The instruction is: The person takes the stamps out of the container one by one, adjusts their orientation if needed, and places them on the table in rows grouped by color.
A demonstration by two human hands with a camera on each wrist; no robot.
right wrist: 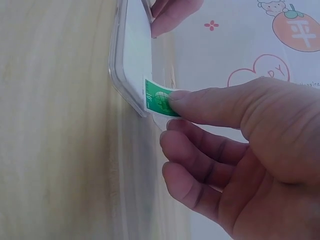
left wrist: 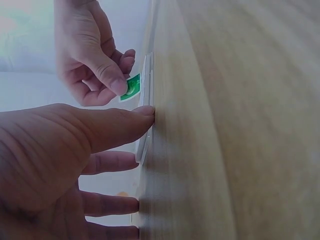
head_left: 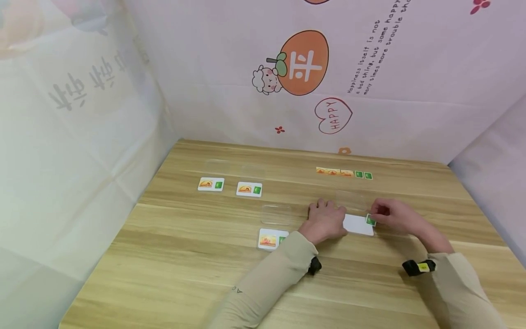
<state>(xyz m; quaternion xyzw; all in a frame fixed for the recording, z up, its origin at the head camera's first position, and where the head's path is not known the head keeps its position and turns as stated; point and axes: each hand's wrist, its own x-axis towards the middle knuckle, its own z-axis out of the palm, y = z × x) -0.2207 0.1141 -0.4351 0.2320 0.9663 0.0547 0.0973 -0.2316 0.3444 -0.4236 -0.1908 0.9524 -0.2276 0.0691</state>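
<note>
A blank white card (head_left: 358,224) with a clear plastic holder under it lies on the wooden table. My left hand (head_left: 326,220) holds its left end, thumb at the near edge and index finger at the far edge, the other fingers spread on the table. Between thumb and index finger, my right hand (head_left: 392,214) pinches a small green stamp (right wrist: 159,98). One edge of the stamp meets the card's right end, and a pale flap shows behind it. In the left wrist view the stamp (left wrist: 131,89) stands tilted against the card's face.
A row of orange stamps (head_left: 334,172) and two green stamps (head_left: 363,175) lies at the back. Three finished-looking cards, one of them a stamped card (head_left: 268,240) partly behind my left sleeve, lie to the left. Clear plastic covers (head_left: 276,214) lie behind the cards.
</note>
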